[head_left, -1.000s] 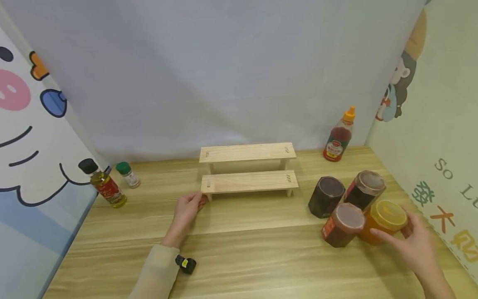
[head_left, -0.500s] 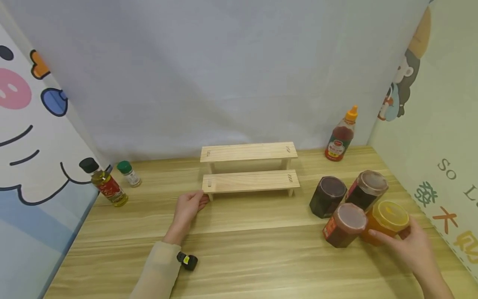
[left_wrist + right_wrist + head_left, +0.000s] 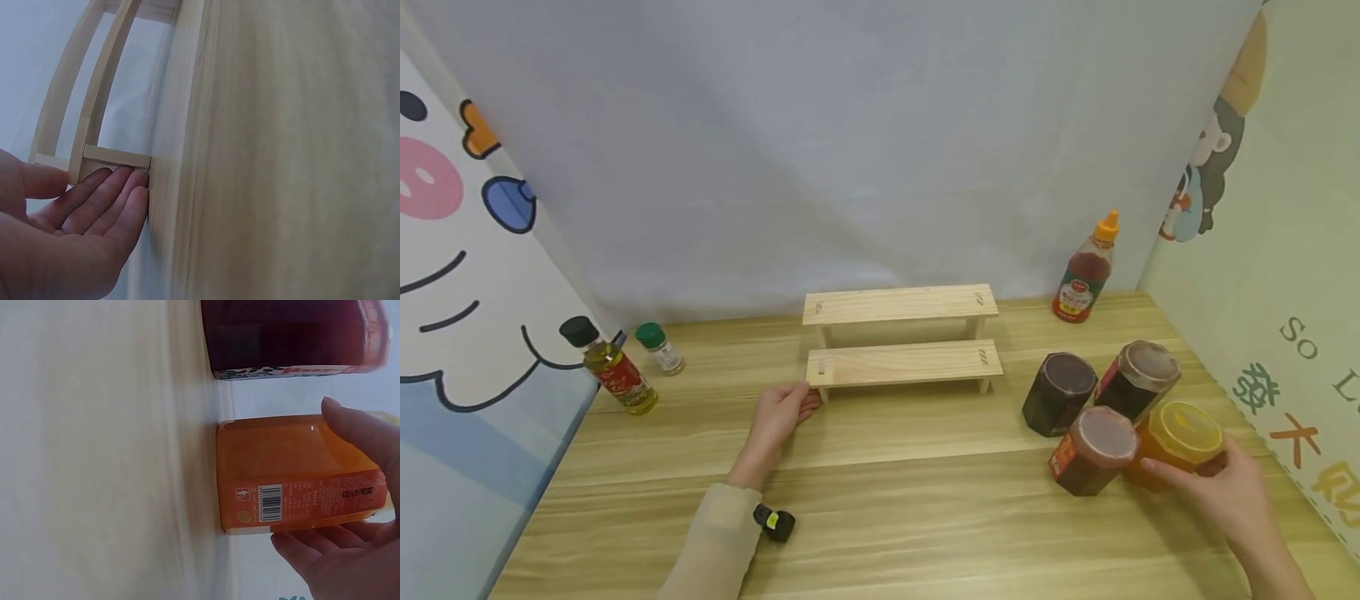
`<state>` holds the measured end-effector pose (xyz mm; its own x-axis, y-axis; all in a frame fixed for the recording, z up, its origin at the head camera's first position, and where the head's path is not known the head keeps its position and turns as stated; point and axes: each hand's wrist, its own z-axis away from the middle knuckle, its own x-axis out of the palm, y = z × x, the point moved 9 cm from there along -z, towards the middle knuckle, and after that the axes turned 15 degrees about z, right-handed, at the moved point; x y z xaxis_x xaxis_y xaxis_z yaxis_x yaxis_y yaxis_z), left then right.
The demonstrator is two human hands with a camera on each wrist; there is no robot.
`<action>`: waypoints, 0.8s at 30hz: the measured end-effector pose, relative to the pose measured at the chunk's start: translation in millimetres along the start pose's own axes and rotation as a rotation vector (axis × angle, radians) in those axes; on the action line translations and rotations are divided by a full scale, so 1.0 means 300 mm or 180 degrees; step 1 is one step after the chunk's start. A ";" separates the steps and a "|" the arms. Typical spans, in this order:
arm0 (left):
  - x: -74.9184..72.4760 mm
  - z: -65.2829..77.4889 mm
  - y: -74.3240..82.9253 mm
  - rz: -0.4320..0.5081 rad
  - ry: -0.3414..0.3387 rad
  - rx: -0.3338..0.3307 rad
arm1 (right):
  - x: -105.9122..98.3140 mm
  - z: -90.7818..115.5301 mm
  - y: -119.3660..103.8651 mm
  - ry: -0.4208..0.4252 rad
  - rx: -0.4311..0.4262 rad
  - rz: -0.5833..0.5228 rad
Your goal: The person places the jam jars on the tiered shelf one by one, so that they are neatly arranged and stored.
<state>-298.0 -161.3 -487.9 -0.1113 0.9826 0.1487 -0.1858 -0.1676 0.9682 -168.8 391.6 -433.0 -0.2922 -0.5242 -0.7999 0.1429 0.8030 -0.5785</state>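
My right hand (image 3: 1234,493) grips a jar of orange contents with a yellow lid (image 3: 1186,432), thumb on one side and fingers on the other. In the right wrist view this jar (image 3: 281,465) stands upright at the table surface, its barcode label showing. My left hand (image 3: 775,413) is at the left end of a two-step wooden rack (image 3: 902,363). In the left wrist view its extended fingers (image 3: 103,201) touch the rack's end support, with the thumb near the step's edge. Three dark jars stand beside the orange one: a red-labelled jar (image 3: 1090,454), a blackish jar (image 3: 1056,398) and another dark jar (image 3: 1138,379).
A sauce bottle with an orange tip (image 3: 1082,279) stands at the back right. On the left are an oil bottle with a black cap (image 3: 613,371) and a small green-capped shaker (image 3: 661,350). Printed panels flank the wooden table (image 3: 887,517), and a pale cloth (image 3: 850,150) hangs behind.
The view has shifted very slightly. Both hands stay where they were, the right on the orange jar and the left at the rack's end.
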 end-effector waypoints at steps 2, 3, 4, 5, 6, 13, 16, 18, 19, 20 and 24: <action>0.001 0.001 0.002 -0.0003 -0.0010 0.0015 | -0.002 -0.004 0.002 0.0009 0.0007 0.0018; 0.001 0.000 0.001 0.0008 -0.0008 0.0022 | -0.003 -0.006 0.002 0.0013 0.0005 0.0011; 0.002 0.000 0.001 0.0018 -0.0010 0.0031 | -0.003 -0.006 0.003 0.0014 0.0006 -0.0013; 0.002 -0.002 0.000 0.0031 -0.0007 0.0034 | -0.005 -0.007 0.003 0.0019 0.0010 -0.0028; 0.002 -0.003 0.000 0.0043 -0.0011 0.0042 | -0.006 -0.009 0.004 0.0024 0.0015 -0.0060; 0.000 -0.007 -0.006 -0.0001 -0.0022 0.0066 | -0.008 -0.015 0.004 -0.0004 0.0084 -0.0196; -0.001 -0.006 -0.005 -0.0016 -0.0023 0.0079 | -0.005 -0.014 0.007 -0.0020 0.0112 -0.0162; 0.001 -0.006 -0.005 -0.0013 -0.0038 0.0085 | -0.003 -0.013 0.009 -0.0026 0.0130 -0.0156; 0.000 -0.006 -0.006 -0.0013 -0.0038 0.0080 | -0.004 -0.012 0.010 -0.0011 0.0139 -0.0149; 0.001 -0.007 -0.007 -0.0012 -0.0046 0.0080 | -0.005 -0.011 0.010 0.0000 0.0146 -0.0154; 0.001 -0.006 -0.007 -0.0001 -0.0074 0.0079 | -0.020 -0.016 -0.003 0.0083 0.0114 -0.0219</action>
<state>-299.4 -160.9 -490.4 -0.0884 0.9843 0.1527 -0.1614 -0.1654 0.9729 -171.7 395.3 -426.8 -0.3271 -0.5699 -0.7538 0.1551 0.7545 -0.6377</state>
